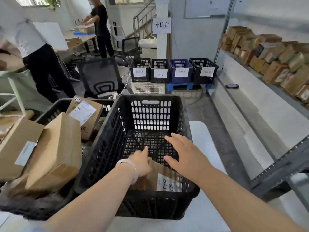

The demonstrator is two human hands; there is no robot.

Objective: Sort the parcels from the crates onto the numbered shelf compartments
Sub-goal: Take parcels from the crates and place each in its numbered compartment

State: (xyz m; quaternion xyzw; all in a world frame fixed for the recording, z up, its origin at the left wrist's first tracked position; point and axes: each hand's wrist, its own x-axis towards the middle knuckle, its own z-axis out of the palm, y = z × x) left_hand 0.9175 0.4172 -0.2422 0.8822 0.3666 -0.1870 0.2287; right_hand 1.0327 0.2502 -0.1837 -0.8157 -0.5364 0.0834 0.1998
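Observation:
A black plastic crate (117, 131) stands right in front of me. One small cardboard parcel (164, 180) with a white label lies at its near end. My left hand (142, 162) reaches down into the crate and touches the parcel's far left corner, fingers curled on it. My right hand (185, 154) hovers open above the parcel, fingers spread, holding nothing. A second black crate (55, 108) to the left is piled with larger cardboard parcels (55, 153).
A metal shelf (267, 114) runs along the right, with rows of brown parcels (267, 59) at its back and a phone (232, 86) on it. Four labelled crates (173, 71) stand ahead on a pallet. Two people work at the left, behind a black chair (100, 77).

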